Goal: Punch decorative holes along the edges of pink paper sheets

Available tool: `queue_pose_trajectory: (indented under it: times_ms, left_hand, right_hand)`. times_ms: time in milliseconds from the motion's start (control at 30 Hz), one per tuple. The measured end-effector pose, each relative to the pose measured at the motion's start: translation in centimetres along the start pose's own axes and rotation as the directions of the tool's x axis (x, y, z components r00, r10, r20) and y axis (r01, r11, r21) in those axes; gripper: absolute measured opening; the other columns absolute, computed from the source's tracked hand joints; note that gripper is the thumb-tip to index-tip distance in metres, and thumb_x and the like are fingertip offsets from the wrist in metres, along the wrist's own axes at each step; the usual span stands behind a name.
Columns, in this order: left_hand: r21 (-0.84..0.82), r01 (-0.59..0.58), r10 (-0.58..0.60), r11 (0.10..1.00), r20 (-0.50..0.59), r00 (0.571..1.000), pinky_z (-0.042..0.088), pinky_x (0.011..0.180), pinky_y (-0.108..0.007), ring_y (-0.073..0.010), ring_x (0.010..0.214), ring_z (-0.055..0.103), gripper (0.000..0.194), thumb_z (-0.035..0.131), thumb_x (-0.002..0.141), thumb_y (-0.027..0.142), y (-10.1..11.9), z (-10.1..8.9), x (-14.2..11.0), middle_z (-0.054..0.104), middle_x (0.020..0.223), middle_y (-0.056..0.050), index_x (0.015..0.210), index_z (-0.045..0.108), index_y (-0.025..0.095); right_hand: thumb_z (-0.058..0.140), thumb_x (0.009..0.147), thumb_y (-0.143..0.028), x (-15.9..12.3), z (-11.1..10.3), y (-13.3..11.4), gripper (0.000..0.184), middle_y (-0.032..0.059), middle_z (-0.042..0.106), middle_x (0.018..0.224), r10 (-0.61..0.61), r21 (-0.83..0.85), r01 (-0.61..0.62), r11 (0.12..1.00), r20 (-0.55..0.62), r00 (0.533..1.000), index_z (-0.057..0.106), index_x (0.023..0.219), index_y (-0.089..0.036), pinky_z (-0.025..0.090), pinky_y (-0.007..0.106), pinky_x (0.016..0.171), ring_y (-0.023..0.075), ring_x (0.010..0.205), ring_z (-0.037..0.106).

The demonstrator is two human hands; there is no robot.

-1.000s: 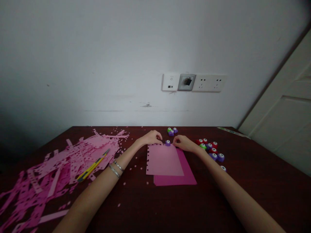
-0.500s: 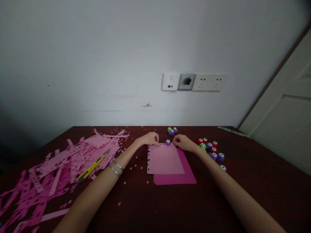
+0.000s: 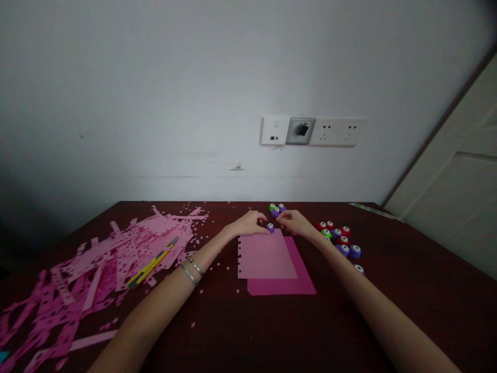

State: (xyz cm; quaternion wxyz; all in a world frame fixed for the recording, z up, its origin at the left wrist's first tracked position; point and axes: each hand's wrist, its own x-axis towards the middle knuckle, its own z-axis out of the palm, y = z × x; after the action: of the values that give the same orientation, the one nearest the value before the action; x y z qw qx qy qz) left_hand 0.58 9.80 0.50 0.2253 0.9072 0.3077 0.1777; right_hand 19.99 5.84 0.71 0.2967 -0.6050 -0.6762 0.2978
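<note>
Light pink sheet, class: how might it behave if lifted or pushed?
The light pink sheet would probably sag, looking thin as paper. Its notched left edge may tear first. Lying over the darker pink paper, it might slide easily.

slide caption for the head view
Left hand beside a small purple white-topped punch at the far edge of a pale pink paper sheet; right hand nearby.

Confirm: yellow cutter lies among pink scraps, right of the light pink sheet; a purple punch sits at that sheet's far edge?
Wrong side: head view shows the yellow cutter among pink scraps, left of the light pink sheet. The purple punch does sit at that sheet's far edge.
</note>
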Motion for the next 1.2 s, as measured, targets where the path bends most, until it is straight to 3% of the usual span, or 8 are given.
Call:
queue_pose_trajectory:
  times_ms: [100,200,333,567,767,867,1000,1200]
  left_hand:
    - [-0.066,0.024,-0.024,0.998,0.007,1.000,0.040,0.064,-0.025,-0.0142,0.073,0.053,0.036,0.065,0.065,0.035,-0.3,0.0,0.1,0.063,0.083,-0.004,0.095,0.063,0.015]
    - [-0.182,0.144,-0.153,0.973,-0.036,0.988,0.040,0.059,-0.023,-0.0122,0.067,0.053,0.036,0.063,0.065,0.029,-0.6,-0.5,0.2,0.062,0.079,-0.005,0.096,0.061,0.012]
    - [-0.293,0.320,-0.356,0.901,-0.079,0.931,0.034,0.048,-0.020,-0.0077,0.053,0.046,0.025,0.058,0.071,0.035,-0.2,-1.4,0.2,0.059,0.065,-0.003,0.071,0.060,0.011]
    - [-0.431,0.500,-0.432,0.751,0.252,0.866,0.022,0.037,-0.020,-0.0040,0.038,0.034,0.031,0.063,0.068,0.039,1.0,-1.2,0.7,0.047,0.047,0.002,0.053,0.053,0.014]
    - [-0.462,0.581,-0.421,0.671,0.407,0.810,0.021,0.038,-0.022,-0.0036,0.040,0.030,0.028,0.073,0.058,0.035,-0.3,-1.0,2.3,0.049,0.051,-0.001,0.052,0.057,0.013]
    - [-0.421,0.602,-0.383,0.679,0.496,0.779,0.027,0.039,-0.024,-0.0048,0.042,0.029,0.028,0.075,0.055,0.037,-0.9,-1.3,3.3,0.050,0.054,-0.003,0.053,0.058,0.015]
    - [-0.245,0.631,-0.395,0.736,0.602,0.694,0.034,0.041,-0.026,-0.0066,0.042,0.031,0.024,0.072,0.057,0.035,-1.2,-1.3,4.8,0.051,0.054,-0.004,0.054,0.057,0.016]
    - [-0.130,0.647,-0.416,0.751,0.668,0.617,0.028,0.037,-0.021,-0.0050,0.039,0.023,0.010,0.059,0.062,0.024,-1.1,-1.1,5.7,0.048,0.051,-0.002,0.057,0.057,0.015]
  right_hand:
    - [0.051,0.075,-0.029,-0.3,0.2,-0.5,0.019,-0.0047,0.046,0.048,0.062,0.161,-0.070,0.985,0.053,0.997,0.050,0.062,-0.015,0.024,0.015,0.032,0.0039,0.036,0.035]
    - [0.053,0.074,-0.033,-0.5,0.4,-0.7,0.025,-0.0057,0.042,0.044,0.111,0.264,-0.144,0.954,0.133,0.985,0.047,0.057,-0.015,0.018,0.015,0.030,0.0022,0.033,0.029]
    - [0.055,0.072,-0.033,-0.6,0.5,-1.0,0.025,-0.0064,0.039,0.040,0.180,0.314,-0.248,0.916,0.230,0.956,0.048,0.057,-0.015,0.013,0.017,0.030,0.0015,0.030,0.023]
    - [0.052,0.072,-0.025,-0.7,0.9,-1.4,0.024,-0.0063,0.038,0.037,0.245,0.349,-0.349,0.870,0.307,0.919,0.043,0.051,-0.017,0.011,0.017,0.030,0.0012,0.030,0.020]
    - [0.051,0.073,-0.025,0.2,1.1,0.0,0.025,-0.0079,0.034,0.036,0.218,0.419,-0.393,0.818,0.406,0.887,0.040,0.052,-0.017,0.009,0.015,0.029,0.0009,0.029,0.016]
    - [0.049,0.075,-0.026,0.8,1.1,0.8,0.027,-0.0094,0.030,0.035,0.192,0.439,-0.429,0.790,0.486,0.852,0.037,0.052,-0.018,0.008,0.014,0.028,0.0011,0.029,0.013]
    - [0.045,0.077,-0.026,1.0,1.0,0.9,0.030,-0.0098,0.027,0.035,0.181,0.426,-0.443,0.789,0.527,0.830,0.034,0.050,-0.018,0.008,0.014,0.028,0.0011,0.029,0.012]
    - [0.039,0.081,-0.028,0.7,0.9,0.2,0.040,-0.0091,0.024,0.030,0.235,0.328,-0.473,0.818,0.559,0.795,0.033,0.043,-0.018,0.009,0.012,0.026,0.0009,0.027,0.012]
